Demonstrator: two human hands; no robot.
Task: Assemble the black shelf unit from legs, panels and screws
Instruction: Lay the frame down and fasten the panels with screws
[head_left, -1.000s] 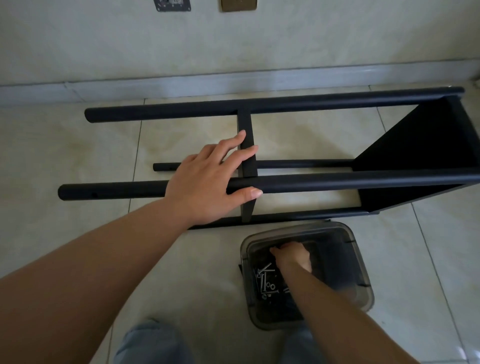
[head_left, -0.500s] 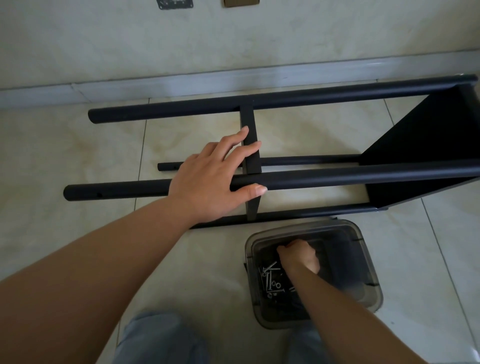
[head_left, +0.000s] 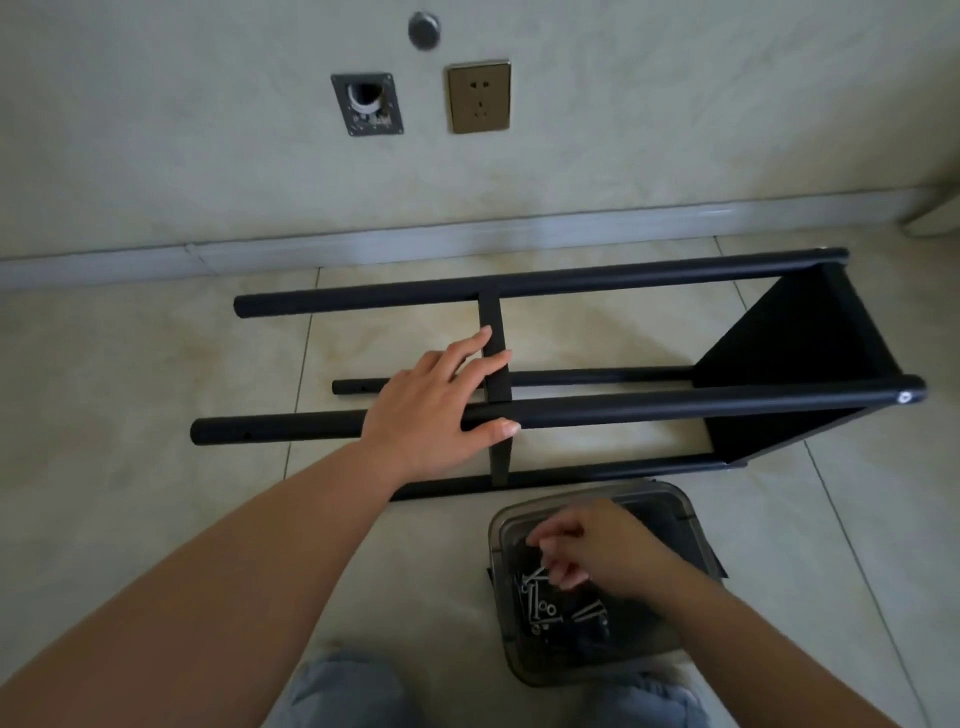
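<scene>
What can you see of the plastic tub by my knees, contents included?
The tub is a smoky, see-through plastic box with rounded corners, open-topped, sitting flat on the floor tiles just in front of the shelf frame's nearest leg. Loose silver screws and small washers lie at its left side over something dark. The right hand reaches in from above, fingers pinching a screw. A dark flat piece pokes out beneath its edges.

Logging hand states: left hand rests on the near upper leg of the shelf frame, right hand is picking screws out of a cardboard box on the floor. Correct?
One thing is off: the container is a clear plastic tub, not a cardboard box. The head view shows the right hand over it, fingers pinching at the screws. The left hand does rest on the near upper leg of the shelf frame.
</scene>
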